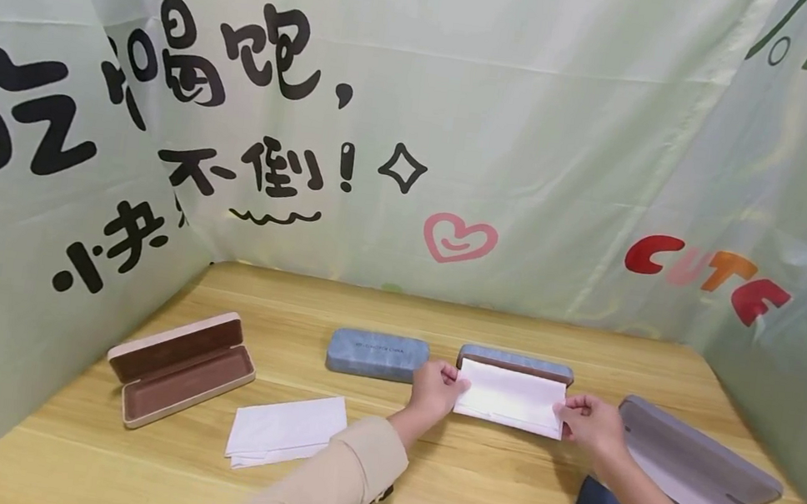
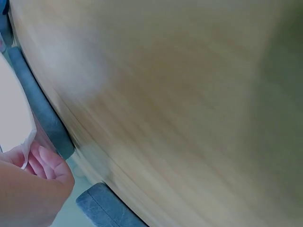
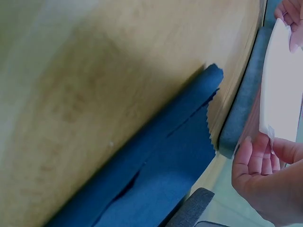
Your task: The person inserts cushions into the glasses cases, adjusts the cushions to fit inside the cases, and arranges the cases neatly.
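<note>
Both hands hold a folded white cloth (image 1: 510,395) stretched between them. The left hand (image 1: 434,390) pinches its left edge, thumb on the near face. At the opposite edge, the right hand (image 1: 592,426) pinches the cloth between thumb and fingers, as the right wrist view also shows. Behind the cloth stands a blue glasses case (image 1: 519,359) with its lid up and a brown lining; the cloth hides most of its inside. A second blue glasses case (image 1: 377,356), closed, lies just left of the left hand.
At the left are an open beige glasses case (image 1: 187,381) with brown lining and another folded white cloth (image 1: 286,431). An open grey glasses case (image 1: 694,473) lies under the right forearm's far side, beside a dark blue cloth (image 3: 161,165) with a zigzag edge. Printed curtains surround the table (image 1: 142,476).
</note>
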### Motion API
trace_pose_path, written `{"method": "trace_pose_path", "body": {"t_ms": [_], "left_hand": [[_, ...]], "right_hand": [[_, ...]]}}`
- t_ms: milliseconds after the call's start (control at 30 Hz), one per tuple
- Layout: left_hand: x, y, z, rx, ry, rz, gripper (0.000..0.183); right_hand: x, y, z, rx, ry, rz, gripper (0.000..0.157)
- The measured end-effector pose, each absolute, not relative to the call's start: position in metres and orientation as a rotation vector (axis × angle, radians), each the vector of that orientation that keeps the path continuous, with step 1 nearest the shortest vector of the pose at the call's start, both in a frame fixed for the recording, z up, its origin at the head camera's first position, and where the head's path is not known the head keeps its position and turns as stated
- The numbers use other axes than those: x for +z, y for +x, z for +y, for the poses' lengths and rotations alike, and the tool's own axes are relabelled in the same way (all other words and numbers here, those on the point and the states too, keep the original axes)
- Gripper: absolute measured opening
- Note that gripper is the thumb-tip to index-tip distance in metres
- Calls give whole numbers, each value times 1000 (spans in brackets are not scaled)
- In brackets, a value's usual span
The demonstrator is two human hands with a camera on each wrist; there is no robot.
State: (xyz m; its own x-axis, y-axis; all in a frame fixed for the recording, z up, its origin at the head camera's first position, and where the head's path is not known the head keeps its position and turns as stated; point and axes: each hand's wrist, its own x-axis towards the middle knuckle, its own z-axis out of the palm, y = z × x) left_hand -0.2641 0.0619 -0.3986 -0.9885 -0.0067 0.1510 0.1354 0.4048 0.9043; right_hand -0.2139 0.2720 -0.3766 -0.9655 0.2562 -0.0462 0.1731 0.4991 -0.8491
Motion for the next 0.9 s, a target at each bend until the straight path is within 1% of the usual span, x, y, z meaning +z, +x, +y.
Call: {"method": "trace_pose_path", "body": {"t_ms": [133, 367, 667, 800, 900], "left_hand": [[-397, -267, 65, -1629, -16, -2515, 14], [-397, -269, 72, -1618, 51, -2508, 9], [-396, -270, 78, -1572, 223, -2525, 11], [-395, -270, 79, -1536, 228, -2553, 12], [-396, -270, 80, -1477, 180, -2593, 12]], "right_hand": [[-377, -218, 273, 1471, -410, -2638, 17], [-379, -226, 275, 1338, -413, -2673, 18], [-380, -235, 275, 1286, -473, -2686, 14], [-380, -236, 275, 1274, -475, -2689, 13], [-381, -236, 274, 1253, -468, -2689, 12]]}}
